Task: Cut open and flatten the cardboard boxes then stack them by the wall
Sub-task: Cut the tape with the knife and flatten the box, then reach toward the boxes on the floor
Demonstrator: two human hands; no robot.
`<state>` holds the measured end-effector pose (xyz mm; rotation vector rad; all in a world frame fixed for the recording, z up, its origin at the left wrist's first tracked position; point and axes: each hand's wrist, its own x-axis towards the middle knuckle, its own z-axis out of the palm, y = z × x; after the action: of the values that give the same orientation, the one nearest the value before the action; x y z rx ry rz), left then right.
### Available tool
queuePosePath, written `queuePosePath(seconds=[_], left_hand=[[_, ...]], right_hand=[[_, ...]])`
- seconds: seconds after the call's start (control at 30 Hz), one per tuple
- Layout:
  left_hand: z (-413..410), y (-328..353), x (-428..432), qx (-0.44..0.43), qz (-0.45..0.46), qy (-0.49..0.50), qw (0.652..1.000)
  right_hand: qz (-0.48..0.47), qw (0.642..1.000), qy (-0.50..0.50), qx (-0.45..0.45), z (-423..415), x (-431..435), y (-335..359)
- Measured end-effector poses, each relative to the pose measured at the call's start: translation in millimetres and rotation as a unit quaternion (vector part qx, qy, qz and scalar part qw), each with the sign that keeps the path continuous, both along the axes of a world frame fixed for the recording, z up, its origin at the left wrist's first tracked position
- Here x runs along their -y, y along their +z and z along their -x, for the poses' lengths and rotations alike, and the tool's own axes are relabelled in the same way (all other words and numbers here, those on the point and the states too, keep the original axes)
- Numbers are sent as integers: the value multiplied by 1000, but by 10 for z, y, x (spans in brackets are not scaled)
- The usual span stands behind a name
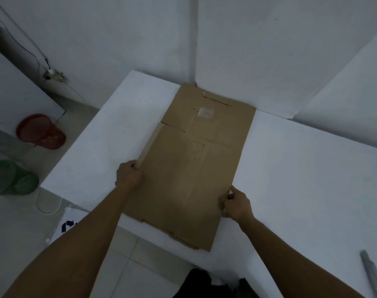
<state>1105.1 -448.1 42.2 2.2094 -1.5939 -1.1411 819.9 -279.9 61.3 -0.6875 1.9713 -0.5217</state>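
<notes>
- Cardboard box [200, 168]: already flat, lying face-down-ish on the white table [301, 179]. One short end is up against the foot of the wall [247, 50], and the near end hangs a bit over the table's front edge.
- Long axis runs away from the person toward the wall, skewed a little so the far end sits further right than the near end. A patch of clear tape [205, 112] shows near the far end.
- Left hand [128, 175] is curled round the left long edge, roughly mid-length. Right hand [237, 205] pinches the right long edge, closer to the person. Hands are well apart, one per side.
- The step looks like parking the flattened sheet by the wall. To do it well, they'd probably want to square it up so the far edge sits flush along the wall, and press the creases down so it doesn't spring back.
- The left edge has a folded strip that looks slightly raised, worth flattening so later sheets stack level.
- Further out: a grey rod-like tool [372, 274] sits on the table at the right, can't tell what it is. A red basket [40, 131] and a green basket [11, 177] are on the floor to the left.
</notes>
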Motion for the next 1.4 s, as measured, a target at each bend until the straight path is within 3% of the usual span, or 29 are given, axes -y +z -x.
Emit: queuePosePath(seconds=[0.1, 0.17, 0.33, 0.43, 0.57, 0.73, 1.2, 1.33, 1.4], left_hand=[[166, 14, -23, 95, -31, -24, 995], [389, 63, -140, 136, 18, -50, 989], [1203, 227, -686, 110, 132, -188, 967], [1833, 302, -1092, 45, 164, -292, 941], [2678, 442, -1654, -90, 107, -377, 916], [3793, 662, -2537, -69, 78, -513, 852], [6395, 736, -5426, -150, -3, -639, 754], [7025, 615, -5845, -149, -27, -652, 743], [7345, 517, -5949, -151, -52, -626, 763]], right_hand=[[-5, 1000, 18, -8, 74, 24, 57], [-27, 999, 34, -12, 215, -15, 125], [-16, 999, -45, 19, 865, -541, 371], [-9, 992, -120, 47, 1296, -1079, 557], [11, 979, -197, 46, 1860, -1876, 728], [51, 960, -274, 8, 2548, -3007, 832], [52, 899, -434, -13, 4247, -6158, 789], [38, 891, -452, -7, 4707, -6544, 639], [27, 893, -449, 4, 4973, -6622, 501]])
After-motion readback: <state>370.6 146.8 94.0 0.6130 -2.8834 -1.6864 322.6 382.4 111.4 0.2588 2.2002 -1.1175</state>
